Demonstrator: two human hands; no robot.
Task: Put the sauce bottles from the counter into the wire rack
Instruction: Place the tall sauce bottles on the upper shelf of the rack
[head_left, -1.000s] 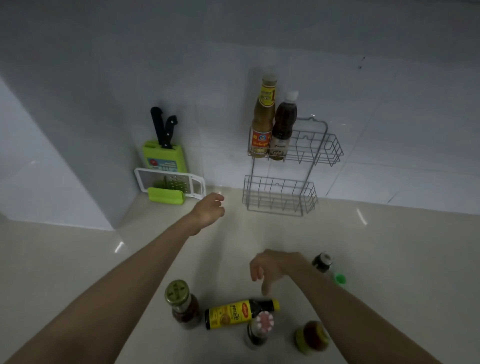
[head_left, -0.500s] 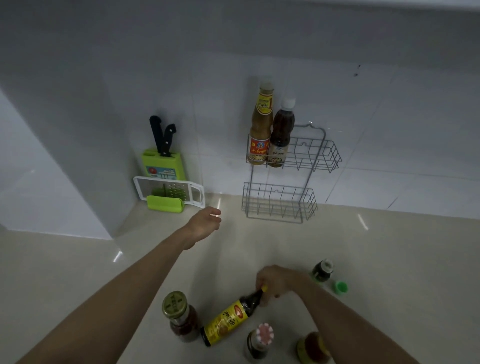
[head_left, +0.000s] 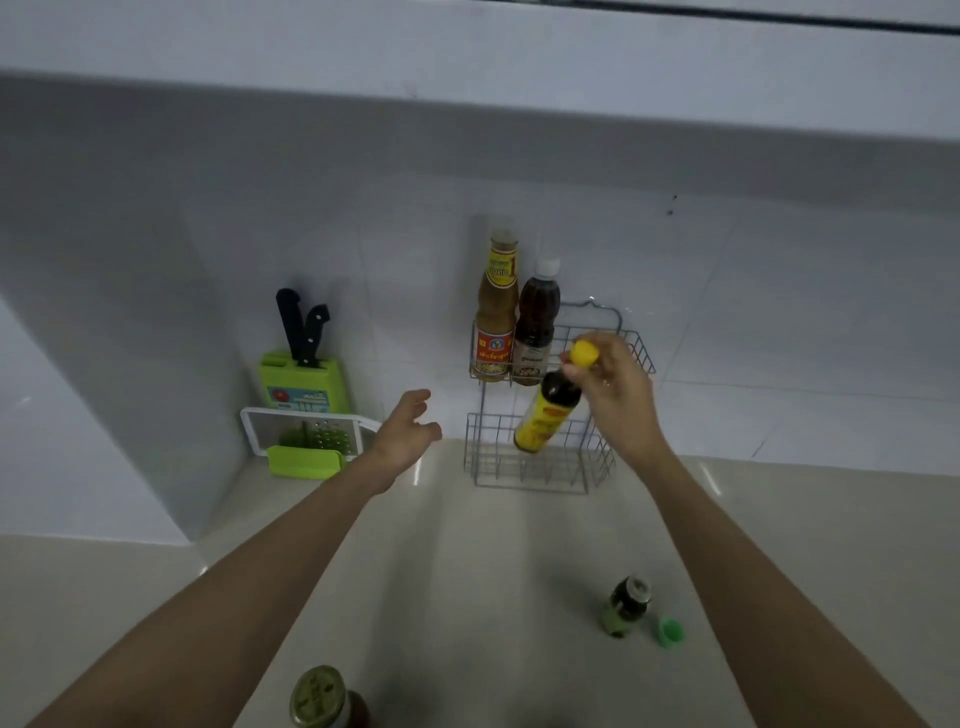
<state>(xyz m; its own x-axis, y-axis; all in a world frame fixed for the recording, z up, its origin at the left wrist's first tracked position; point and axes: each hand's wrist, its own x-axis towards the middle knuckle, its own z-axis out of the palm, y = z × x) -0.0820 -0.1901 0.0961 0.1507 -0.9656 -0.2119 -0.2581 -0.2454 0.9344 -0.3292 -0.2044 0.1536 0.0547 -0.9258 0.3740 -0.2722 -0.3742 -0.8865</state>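
A two-tier wire rack (head_left: 636, 347) hangs on the tiled wall. Its upper basket holds a tall tan sauce bottle (head_left: 496, 310) and a dark bottle with a white cap (head_left: 536, 323) at its left end. My right hand (head_left: 618, 391) grips the neck of a dark bottle with a yellow label and yellow cap (head_left: 546, 410), held tilted in the air in front of the rack. My left hand (head_left: 407, 435) hovers open to the left of the lower basket (head_left: 485, 470). On the counter stand a small dark bottle (head_left: 626, 604) and a jar with a green lid (head_left: 324, 699).
A loose green cap (head_left: 670, 631) lies beside the small bottle. In the left corner stand a green knife block with two black-handled knives (head_left: 304, 374) and a white and green grater (head_left: 306, 436). The beige counter (head_left: 467, 597) stretches out in front of the rack.
My right hand lifted the yellow-labelled bottle off the counter and carried it up in front of the rack. The view tilted upward, and the nearer counter bottles dropped out of sight.
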